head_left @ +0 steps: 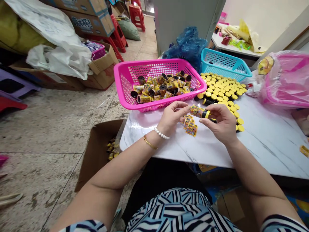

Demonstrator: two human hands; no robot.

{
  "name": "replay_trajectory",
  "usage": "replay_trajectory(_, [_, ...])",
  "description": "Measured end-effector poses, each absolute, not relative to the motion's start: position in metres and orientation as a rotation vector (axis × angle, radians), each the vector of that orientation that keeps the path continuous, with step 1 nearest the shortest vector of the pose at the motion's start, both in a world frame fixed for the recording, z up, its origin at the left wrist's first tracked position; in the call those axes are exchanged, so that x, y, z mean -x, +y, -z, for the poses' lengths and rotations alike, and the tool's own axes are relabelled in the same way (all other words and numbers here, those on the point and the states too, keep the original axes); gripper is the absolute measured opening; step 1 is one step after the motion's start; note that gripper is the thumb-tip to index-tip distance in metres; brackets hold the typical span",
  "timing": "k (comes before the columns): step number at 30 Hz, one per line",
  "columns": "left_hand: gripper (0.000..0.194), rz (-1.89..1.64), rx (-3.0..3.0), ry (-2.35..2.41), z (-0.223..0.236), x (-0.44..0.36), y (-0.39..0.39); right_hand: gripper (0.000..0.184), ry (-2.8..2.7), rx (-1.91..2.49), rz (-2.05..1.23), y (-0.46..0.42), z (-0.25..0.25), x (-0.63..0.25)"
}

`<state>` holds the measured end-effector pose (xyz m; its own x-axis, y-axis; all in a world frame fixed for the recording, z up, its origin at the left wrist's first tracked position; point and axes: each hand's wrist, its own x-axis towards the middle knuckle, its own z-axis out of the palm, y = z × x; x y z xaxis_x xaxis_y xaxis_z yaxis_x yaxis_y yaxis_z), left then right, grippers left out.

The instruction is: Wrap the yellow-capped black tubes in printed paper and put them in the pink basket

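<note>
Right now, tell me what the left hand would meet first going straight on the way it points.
The left hand would first meet the labelled tube, which is just at its fingertips. Beyond that, probably the right hand, though depth is hard to judge.

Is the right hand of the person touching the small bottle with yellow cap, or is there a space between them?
Touching. The head view shows it: the right hand pinches the bottle at the end with the yellow cap.
</note>
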<state>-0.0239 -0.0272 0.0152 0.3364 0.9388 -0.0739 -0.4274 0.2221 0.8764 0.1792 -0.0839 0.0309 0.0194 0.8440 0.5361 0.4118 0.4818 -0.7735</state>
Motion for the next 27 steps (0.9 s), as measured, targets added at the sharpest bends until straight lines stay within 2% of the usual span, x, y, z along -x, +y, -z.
replay_trajectory(4, [0.055, -0.852, -0.977, 0.569, -0.011, 0.022, -0.027, 0.037, -1.645, 1.124, -0.505, -0.078, -0.020, -0.183])
replay_trajectory(10, [0.049, -0.724, -1.072, 0.637, -0.005, 0.021, -0.025, 0.034, -1.791, 1.127, -0.518, -0.083, -0.012, -0.187])
replay_trajectory(14, [0.054, -0.610, -0.963, 0.571, -0.006, 0.022, -0.023, 0.033, -1.860, 1.096, -0.347, -0.086, -0.013, -0.193])
replay_trajectory(17, [0.053, -0.619, -0.924, 0.602, -0.005, 0.023, -0.021, 0.035, -1.896, 1.081, -0.210, -0.084, -0.011, -0.195])
replay_trajectory(22, [0.047, -0.689, -1.002, 0.589, -0.002, 0.020, -0.021, 0.019, -1.934, 1.084, -0.144, -0.084, -0.006, -0.192])
replay_trajectory(27, [0.048, -0.644, -1.098, 0.594, -0.001, 0.019, -0.024, 0.016, -1.940, 1.091, -0.041, -0.085, -0.001, -0.187])
